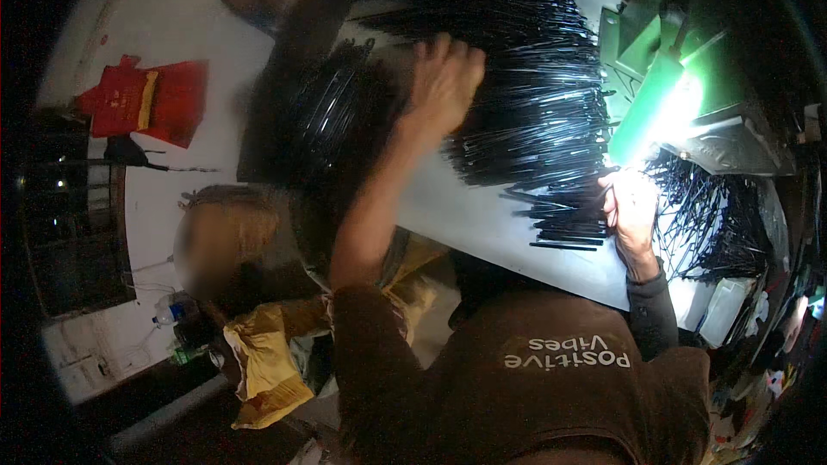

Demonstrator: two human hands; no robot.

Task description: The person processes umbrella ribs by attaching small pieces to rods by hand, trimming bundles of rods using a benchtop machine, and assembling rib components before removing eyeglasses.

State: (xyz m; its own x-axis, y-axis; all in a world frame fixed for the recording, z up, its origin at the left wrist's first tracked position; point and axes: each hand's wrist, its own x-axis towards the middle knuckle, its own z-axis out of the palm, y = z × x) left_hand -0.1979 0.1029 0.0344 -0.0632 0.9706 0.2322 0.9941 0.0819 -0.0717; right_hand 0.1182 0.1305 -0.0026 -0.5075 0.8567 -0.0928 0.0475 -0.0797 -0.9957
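Many thin black strips (534, 120) lie side by side in a dense sheet across a white table (491, 224). My left hand (444, 86) is over the left part of this sheet, its fingers bent and slightly apart, somewhat blurred; the fingertips are hard to see. Under a bright lamp (659, 112), my right hand (633, 207) is closed at the right ends of the nearest strips, pinching a black strip between thumb and fingers. Another bunch of black strips (323, 112) sits in shadow left of my left forearm.
A tangled heap of black strips (711, 215) lies right of my right hand, near a whitish container (725, 314). At left are a yellow sack (263, 366), a plastic bottle (170, 310), a blurred rounded brownish shape (211, 245) and a red hanging item (181, 103).
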